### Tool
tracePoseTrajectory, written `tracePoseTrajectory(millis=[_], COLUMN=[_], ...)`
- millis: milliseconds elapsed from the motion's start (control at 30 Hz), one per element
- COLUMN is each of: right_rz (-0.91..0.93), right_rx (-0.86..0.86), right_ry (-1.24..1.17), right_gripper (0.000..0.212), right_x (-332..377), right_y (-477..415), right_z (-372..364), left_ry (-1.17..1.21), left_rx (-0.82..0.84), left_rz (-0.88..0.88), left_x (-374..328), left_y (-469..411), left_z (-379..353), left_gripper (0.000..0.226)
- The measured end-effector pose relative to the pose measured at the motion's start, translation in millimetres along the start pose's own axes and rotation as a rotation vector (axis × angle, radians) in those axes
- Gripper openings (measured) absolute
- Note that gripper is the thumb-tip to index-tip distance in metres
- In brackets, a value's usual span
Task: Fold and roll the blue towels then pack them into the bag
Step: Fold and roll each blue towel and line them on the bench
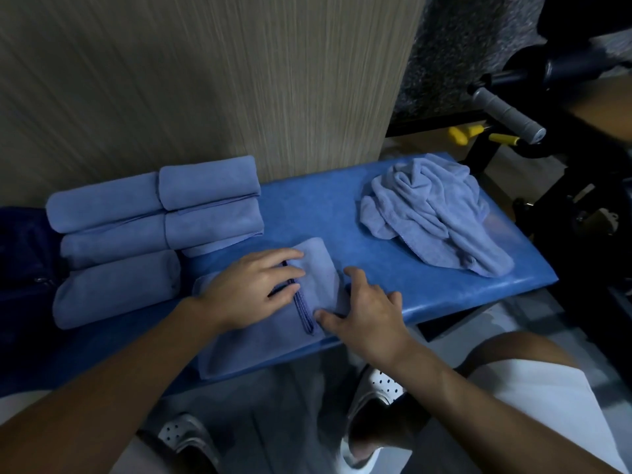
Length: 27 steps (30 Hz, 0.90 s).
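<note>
Rolled towels (pixel 113 203) sit stacked against the wall at the left end of your blue bench (pixel 307 206). A crumpled towel (pixel 431 213) lies well apart at the right end, near a grey handle (pixel 506 116). Your left hand (pixel 253 289) presses flat, fingers relaxed, on the folded towel (pixel 325 268) at the near edge, and your right hand (pixel 366 313), fingers spread, touches it with the thumb.

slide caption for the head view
A folded blue towel under the left hand and right hand, between rolled towels and a crumpled towel.
</note>
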State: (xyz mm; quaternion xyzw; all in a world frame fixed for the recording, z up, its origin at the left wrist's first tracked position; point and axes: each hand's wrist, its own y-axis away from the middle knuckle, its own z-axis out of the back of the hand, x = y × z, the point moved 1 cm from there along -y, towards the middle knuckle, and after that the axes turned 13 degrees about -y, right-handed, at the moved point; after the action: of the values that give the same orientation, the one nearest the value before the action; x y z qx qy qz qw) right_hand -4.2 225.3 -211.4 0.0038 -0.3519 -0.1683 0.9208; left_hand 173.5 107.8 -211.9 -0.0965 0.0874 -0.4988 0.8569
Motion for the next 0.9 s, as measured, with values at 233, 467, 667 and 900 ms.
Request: tracePoseTrajectory(millis=[233,467,667,900], right_rz=[0.086,0.074,0.095,0.246], right_rx=[-0.055,0.218,0.305,0.133], right_ry=[-0.302,-0.083,-0.091,-0.211], right_gripper=[0.065,0.084,0.073,0.027], right_x=[-5,-9,-10,-1], right_y=[-42,-58,-68,-90], right_z=[15,33,38,41], left_ry=[-0.115,0.339,0.366,0.528], left_rx=[-0.061,-0.042,0.194,0.044], left_rz=[0.249,0.52,0.445,0.438], left_x=[-6,12,22,32], left_y=[3,2,-9,-19], left_z=[8,-3,-1,8], left_gripper=[0.038,0.053,0.065,0.018])
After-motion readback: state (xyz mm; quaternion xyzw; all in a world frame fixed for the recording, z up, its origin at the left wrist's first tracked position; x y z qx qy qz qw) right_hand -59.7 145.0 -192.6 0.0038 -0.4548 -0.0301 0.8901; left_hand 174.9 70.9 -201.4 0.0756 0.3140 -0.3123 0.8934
